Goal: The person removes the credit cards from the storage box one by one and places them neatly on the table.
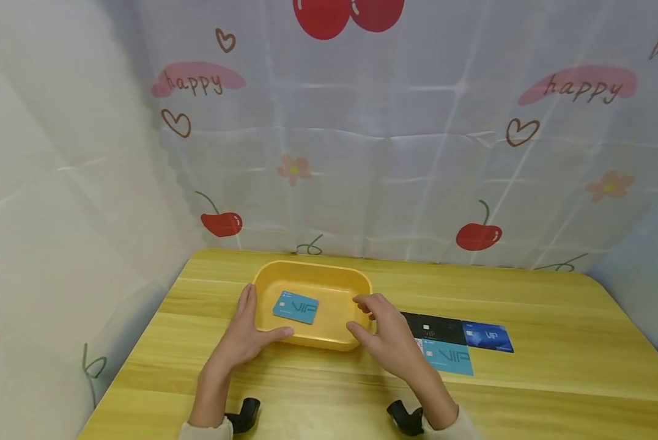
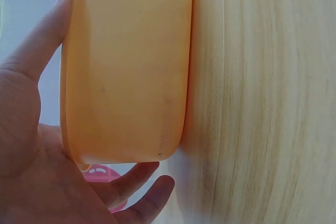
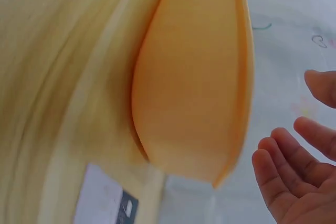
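A yellow plastic tray (image 1: 323,345) sits on the table with a light-blue VIP card (image 1: 296,307) lying inside, left of its middle. My left hand (image 1: 243,335) holds the tray's front left corner, thumb along the front rim and fingers against the left side. In the left wrist view, that hand (image 2: 50,145) spans the tray corner (image 2: 126,77). Over the right end of the tray is my right hand (image 1: 386,336), fingers loosely bent and holding nothing. The right wrist view shows this hand (image 3: 299,177) apart from the tray wall (image 3: 194,77).
Right of the tray lie a black card (image 1: 441,330), a dark-blue VIP card (image 1: 488,337) and another light-blue card (image 1: 450,359), edges together. Part of a further card is hidden by my right hand. A printed curtain (image 1: 362,201) hangs behind the wooden table (image 1: 554,366).
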`<state>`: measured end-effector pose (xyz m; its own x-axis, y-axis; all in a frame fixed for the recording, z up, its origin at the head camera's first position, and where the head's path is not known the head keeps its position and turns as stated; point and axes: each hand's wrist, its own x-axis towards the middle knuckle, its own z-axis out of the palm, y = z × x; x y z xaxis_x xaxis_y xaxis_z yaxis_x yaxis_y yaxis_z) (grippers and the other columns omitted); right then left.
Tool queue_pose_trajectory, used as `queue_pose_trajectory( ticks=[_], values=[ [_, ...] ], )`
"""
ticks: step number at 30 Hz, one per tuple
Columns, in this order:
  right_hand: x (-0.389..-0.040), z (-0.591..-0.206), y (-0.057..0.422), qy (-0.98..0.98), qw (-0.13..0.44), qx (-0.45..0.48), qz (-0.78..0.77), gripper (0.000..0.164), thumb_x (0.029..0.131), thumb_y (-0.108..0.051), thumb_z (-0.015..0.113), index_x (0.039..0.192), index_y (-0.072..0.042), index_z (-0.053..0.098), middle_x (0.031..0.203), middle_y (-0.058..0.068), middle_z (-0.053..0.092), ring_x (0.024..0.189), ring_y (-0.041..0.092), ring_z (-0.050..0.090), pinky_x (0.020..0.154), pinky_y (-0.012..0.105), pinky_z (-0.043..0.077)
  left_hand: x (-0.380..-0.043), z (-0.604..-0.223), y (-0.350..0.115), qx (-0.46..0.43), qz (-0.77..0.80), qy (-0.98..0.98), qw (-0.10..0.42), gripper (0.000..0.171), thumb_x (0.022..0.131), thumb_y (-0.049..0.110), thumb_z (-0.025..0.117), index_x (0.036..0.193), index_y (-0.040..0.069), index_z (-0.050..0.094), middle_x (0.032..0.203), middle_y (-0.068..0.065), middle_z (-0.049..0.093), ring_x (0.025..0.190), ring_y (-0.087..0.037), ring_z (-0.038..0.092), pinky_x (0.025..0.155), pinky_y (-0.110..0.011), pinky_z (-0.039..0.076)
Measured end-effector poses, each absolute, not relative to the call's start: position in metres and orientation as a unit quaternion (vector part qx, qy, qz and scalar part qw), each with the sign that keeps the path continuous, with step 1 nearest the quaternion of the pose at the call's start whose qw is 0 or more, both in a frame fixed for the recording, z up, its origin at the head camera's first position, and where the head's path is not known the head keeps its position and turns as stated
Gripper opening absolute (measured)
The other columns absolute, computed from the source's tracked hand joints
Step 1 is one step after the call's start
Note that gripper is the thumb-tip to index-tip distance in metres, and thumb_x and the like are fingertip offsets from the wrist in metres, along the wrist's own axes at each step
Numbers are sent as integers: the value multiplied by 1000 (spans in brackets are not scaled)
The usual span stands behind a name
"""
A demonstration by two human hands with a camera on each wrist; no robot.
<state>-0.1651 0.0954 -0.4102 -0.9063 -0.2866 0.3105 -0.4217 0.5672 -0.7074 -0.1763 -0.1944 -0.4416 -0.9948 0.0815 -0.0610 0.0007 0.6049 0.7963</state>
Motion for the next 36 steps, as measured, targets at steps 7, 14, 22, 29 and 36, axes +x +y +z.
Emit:
queue_pose_trajectory(
  ticks=[7, 14, 22, 29, 36],
  values=[
    [-174, -418, 70, -855, 68, 198, 475, 37, 88, -11, 74, 122, -2, 64, 108, 8, 63, 101, 33, 60, 87, 48, 51, -177, -443, -194, 21, 445, 894, 43, 127, 78, 48, 82, 156, 0, -5, 163, -17, -9, 148, -38, 6, 115, -54, 16],
    [-184, -423, 50, -844, 67, 203, 492, 37, 87, -9, 74, 122, 0, 63, 110, 11, 62, 100, 35, 59, 86, 52, 50, -177, -442, -193, 16, 443, 895, 45, 127, 77, 49, 82, 156, 0, -4, 163, -17, -8, 147, -39, 7, 115, -55, 17],
    [-195, -427, 27, -852, 66, 215, 473, 36, 87, -7, 73, 120, 3, 63, 111, 16, 62, 99, 35, 58, 85, 48, 51, -178, -442, -194, 21, 437, 898, 44, 125, 79, 48, 81, 156, -1, -4, 163, -18, -8, 147, -41, 8, 114, -56, 18],
    [-206, -426, 14, -863, 37, 211, 457, 39, 87, -12, 74, 121, 4, 64, 114, 20, 61, 103, 35, 58, 84, 46, 50, -177, -440, -193, 24, 437, 898, 41, 124, 80, 46, 81, 156, -2, -4, 163, -19, -8, 147, -42, 9, 114, -56, 18],
    [-219, -432, 4, -888, 4, 204, 413, 44, 86, -17, 77, 122, 4, 65, 116, 17, 59, 101, 31, 56, 84, 44, 50, -175, -438, -192, 26, 438, 897, 46, 124, 80, 46, 80, 156, -2, -5, 163, -19, -9, 147, -41, 6, 114, -56, 17]
  ],
)
